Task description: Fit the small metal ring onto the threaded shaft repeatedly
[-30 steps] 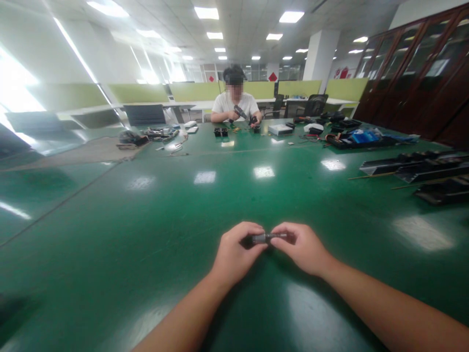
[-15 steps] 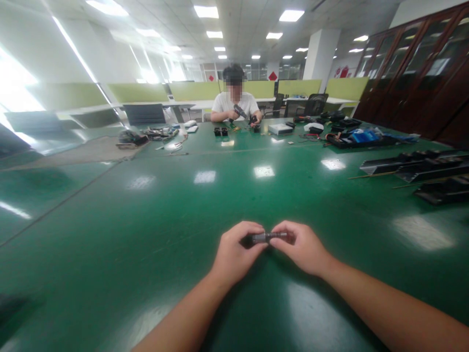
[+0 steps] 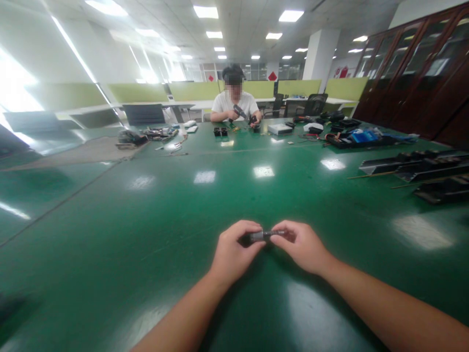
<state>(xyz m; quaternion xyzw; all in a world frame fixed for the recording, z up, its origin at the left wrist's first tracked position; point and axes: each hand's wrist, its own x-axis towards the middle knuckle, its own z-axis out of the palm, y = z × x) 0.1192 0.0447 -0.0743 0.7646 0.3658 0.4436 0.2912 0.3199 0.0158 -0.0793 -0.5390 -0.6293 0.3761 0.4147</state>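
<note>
Green and glossy, the bench (image 3: 146,234) runs far ahead of us under rows of ceiling lights. Pale green partitions stand at the back and dark wooden cabinets (image 3: 421,73) line the right wall.

On the far right a long black tray (image 3: 344,143) holds a blue item (image 3: 364,137) and some cables. Nearer, along the right edge, lie flat black trays (image 3: 414,166); we cannot make out what is in them. At the far end a person in a white shirt (image 3: 234,105) sits with a dark tool in hand. Two small black boxes (image 3: 221,131) stand just in front of that person, and a white box (image 3: 279,129) lies to the right of them. A heap of parts (image 3: 146,134) sits at the far left.

Near us, at the middle of the bench, we hold a small part (image 3: 264,235) level between both hands. It is a short cylinder, dark and thicker at its left end, thinner and greyer toward the right. Our left hand (image 3: 232,254) has its grip pinched on the thick end, thumb under and fingers curled over. Our right hand (image 3: 302,247) has its grip pinched on the thin end. Both wrists rest low over the bench, and we cannot tell whether the part touches the surface.
</note>
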